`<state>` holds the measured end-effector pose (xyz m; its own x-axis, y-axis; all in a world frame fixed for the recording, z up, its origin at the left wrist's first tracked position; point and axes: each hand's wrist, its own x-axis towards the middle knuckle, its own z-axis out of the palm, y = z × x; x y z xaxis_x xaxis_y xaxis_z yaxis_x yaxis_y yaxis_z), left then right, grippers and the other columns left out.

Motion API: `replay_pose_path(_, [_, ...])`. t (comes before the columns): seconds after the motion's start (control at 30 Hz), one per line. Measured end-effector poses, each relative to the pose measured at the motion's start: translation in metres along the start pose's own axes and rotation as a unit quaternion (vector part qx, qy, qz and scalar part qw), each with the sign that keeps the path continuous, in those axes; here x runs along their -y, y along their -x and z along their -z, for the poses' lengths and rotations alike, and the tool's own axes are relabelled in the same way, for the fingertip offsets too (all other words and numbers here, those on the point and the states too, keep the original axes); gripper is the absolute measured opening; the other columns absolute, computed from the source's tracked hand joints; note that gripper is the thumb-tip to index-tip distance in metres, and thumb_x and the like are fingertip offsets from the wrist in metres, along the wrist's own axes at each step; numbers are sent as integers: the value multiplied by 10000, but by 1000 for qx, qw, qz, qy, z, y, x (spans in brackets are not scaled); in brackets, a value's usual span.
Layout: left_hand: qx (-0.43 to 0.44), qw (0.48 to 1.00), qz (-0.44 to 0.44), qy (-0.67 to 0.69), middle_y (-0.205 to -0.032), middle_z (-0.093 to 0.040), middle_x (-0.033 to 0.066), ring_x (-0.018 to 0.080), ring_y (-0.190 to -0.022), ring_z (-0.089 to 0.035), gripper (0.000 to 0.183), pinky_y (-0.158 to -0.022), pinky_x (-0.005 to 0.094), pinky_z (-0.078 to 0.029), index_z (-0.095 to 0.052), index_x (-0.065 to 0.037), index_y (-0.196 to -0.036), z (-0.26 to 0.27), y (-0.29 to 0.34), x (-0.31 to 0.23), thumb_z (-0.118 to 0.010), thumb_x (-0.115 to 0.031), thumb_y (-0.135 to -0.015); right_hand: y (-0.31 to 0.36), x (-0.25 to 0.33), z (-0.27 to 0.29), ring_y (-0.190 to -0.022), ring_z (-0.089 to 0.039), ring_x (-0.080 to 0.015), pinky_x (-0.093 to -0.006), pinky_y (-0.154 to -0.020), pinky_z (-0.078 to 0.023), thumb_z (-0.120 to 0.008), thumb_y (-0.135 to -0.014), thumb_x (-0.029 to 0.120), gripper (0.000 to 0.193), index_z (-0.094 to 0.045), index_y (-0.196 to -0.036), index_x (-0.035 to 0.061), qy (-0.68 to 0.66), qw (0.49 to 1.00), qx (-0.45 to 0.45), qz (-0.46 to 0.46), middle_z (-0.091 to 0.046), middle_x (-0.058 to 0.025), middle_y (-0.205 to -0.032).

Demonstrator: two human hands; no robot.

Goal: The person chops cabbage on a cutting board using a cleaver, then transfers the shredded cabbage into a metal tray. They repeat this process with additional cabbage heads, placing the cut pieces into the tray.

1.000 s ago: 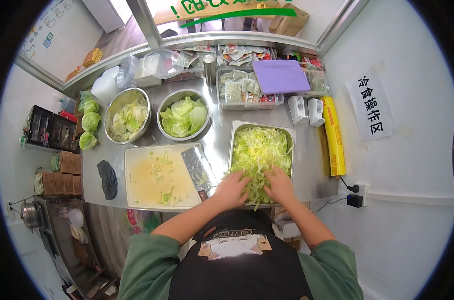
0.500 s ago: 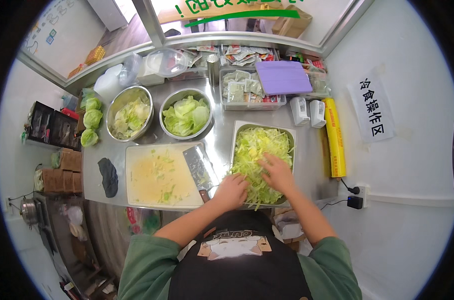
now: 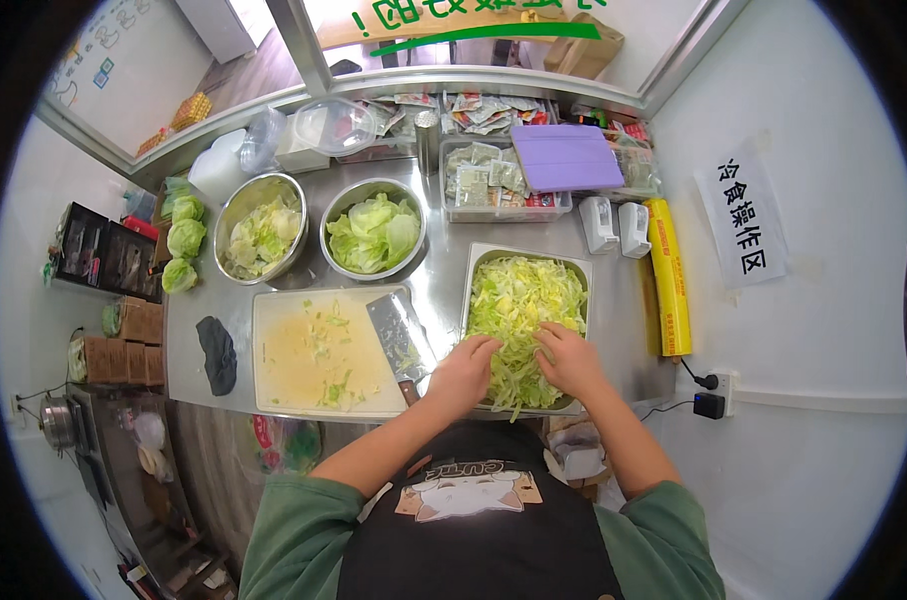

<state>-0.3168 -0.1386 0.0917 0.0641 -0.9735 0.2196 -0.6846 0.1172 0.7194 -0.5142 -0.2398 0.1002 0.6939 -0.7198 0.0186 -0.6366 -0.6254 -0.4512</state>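
Shredded lettuce point(image 3: 522, 290) heaps up in a rectangular steel pan point(image 3: 591, 285), with strands hanging over its near edge. At the pan's left side, my left hand point(image 3: 464, 370) curls its fingers into the near part of the heap. My right hand point(image 3: 572, 360) comes from the right, its bent fingers closed on the same shreds. A gap separates the two hands. Left of my left hand lies a cleaver point(image 3: 399, 335) with bits of lettuce on its blade, resting across the right side of a pale cutting board point(image 3: 274, 385). Lettuce scraps are scattered on the board.
Two steel bowls point(image 3: 419, 262) point(image 3: 220, 255) of lettuce leaves stand behind the board. Whole lettuce heads point(image 3: 185, 238) and a dark cloth point(image 3: 216, 355) are at the left. Packet bins point(image 3: 504, 212), a purple lid point(image 3: 567, 158) and a yellow box point(image 3: 669, 280) line the back and right.
My right hand has drawn back slightly toward me, its fingers more bent. My left hand has shifted slightly up, its fingers pointing farther into the pan. Some shreds have moved.
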Motion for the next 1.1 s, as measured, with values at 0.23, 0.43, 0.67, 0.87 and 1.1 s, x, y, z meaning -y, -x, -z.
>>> replay_pose_path(0.23, [-43, 996, 77, 23, -989, -594, 118, 280, -868, -608, 235, -685, 350, -506, -575, -40, -1045, 0, 6, 13, -571, -80, -813, -9, -17, -2, -920, -604, -273, -372, -756, -511, -598, -815, 142, 233, -617, -1036, 71, -13, 989, -135, -57, -617, -108, -1066])
replay_pose_path(0.43, [-43, 818, 508, 267, -835, -638, 105, 169, -734, -595, 374, -664, 304, -477, -590, 43, -1084, -29, 27, 76, -582, -251, -855, -6, -14, -10, -1100, -505, -354, -411, -916, -439, -620, -807, 165, 366, -569, -1147, 41, 32, 994, -83, -59, -510, -196, -1227])
replay_pose_path(0.67, [-11, 841, 446, 307, -904, -651, 140, 210, -819, -622, 345, -737, 292, -482, -603, 26, -1108, -33, 6, 68, -619, -170, -825, 15, -4, -37, -1194, -432, -392, -433, -978, -397, -653, -785, 192, 496, -513, -1238, 43, 49, 997, 21, -57, -420, -230, -1323])
replay_pose_path(0.87, [-66, 993, 89, 42, -1072, -573, 147, 305, -991, -560, 264, -822, 351, -482, -596, -35, -1068, -48, 13, 51, -570, -77, -808, 18, 16, -18, -1076, -521, -353, -425, -895, -448, -660, -741, 148, 412, -566, -1126, 34, 37, 998, -53, -13, -523, -185, -1207])
replay_pose_path(1.1, [76, 996, -37, -25, -1121, -560, 152, 318, -935, -587, 317, -786, 377, -503, -557, -46, -1094, -28, 4, 33, -575, -48, -778, 39, 31, -36, -957, -562, -323, -402, -797, -477, -616, -760, 76, 283, -600, -1041, 43, 9, 1000, 20, 6, -568, -155, -1064])
